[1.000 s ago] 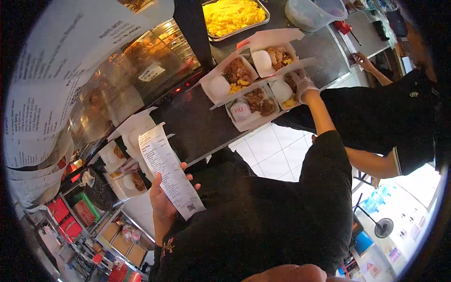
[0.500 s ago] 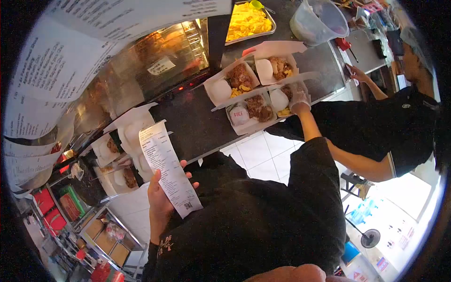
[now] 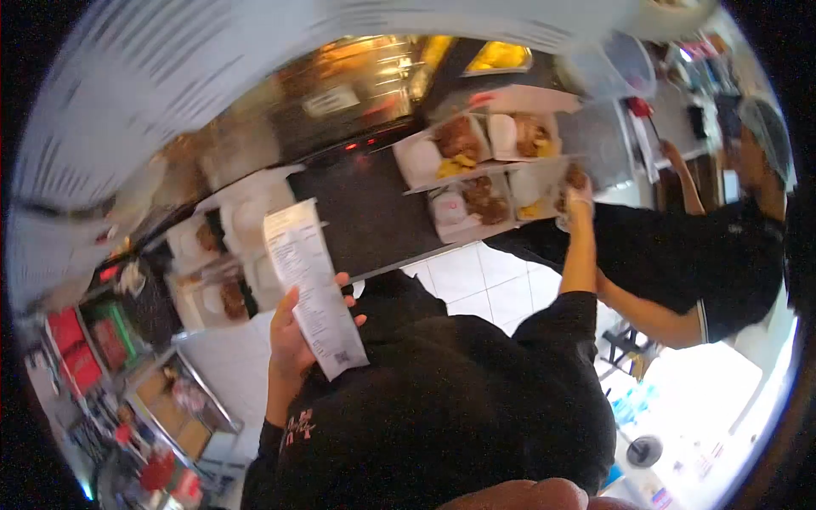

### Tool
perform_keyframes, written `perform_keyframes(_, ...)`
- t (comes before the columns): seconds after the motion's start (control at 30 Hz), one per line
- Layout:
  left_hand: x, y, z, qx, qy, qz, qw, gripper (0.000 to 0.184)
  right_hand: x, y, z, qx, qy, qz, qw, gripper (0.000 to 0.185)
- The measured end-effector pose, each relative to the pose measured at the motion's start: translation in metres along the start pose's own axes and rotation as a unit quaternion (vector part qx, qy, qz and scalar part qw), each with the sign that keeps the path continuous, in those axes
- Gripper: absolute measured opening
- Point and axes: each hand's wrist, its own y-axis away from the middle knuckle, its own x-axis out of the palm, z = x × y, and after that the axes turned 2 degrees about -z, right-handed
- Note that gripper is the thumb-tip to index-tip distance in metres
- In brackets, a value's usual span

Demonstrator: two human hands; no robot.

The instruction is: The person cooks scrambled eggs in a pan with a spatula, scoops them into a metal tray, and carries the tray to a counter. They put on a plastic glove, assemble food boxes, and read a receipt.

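Observation:
My left hand (image 3: 296, 336) is closed around a long printed receipt (image 3: 308, 280), which stands upright with its print facing me. My gloved right hand (image 3: 580, 202) grips a brown piece of fried chicken (image 3: 576, 176) at the right edge of an open lunch box (image 3: 529, 183). Some yellow food (image 3: 529, 210) lies in that box. Beside it, another open box holds brown chicken (image 3: 486, 204) and a white wrapped round item (image 3: 449, 206). Behind these stand two more filled boxes with chicken (image 3: 456, 138), white rounds and yellow food. Motion blurs the finer details.
More open boxes (image 3: 223, 302) stand on the dark counter (image 3: 357, 204) to the left. A tray of yellow food (image 3: 500, 58) and a clear plastic tub (image 3: 616, 66) sit at the back. Another person in black (image 3: 671, 246) stands close on my right. Paper slips hang overhead.
My right hand has moved up out of the box towards the right, with the chicken now showing in its fingers. My left hand still holds the receipt. The whole view has shifted slightly.

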Motion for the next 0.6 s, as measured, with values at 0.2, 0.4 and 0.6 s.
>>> perform_keyframes(0.2, -0.019, 0.014, -0.017, -0.023, 0.027, 0.065, 0.997, 0.069, 0.012, 0.097, 0.095, 0.115, -0.13, 0.255, 0.951, 0.064)
perform_keyframes(0.4, -0.049, 0.061, -0.043, 0.048, 0.037, 0.073, 0.995, 0.067, 0.117, 0.248, 0.206, 0.045, -0.12, 0.549, 0.826, 0.077)
perform_keyframes(0.6, -0.146, 0.145, -0.081, 0.139, 0.099, 0.113, 0.979, 0.066, 0.324, 0.419, 0.286, -0.098, 0.055, 0.681, 0.724, 0.077)
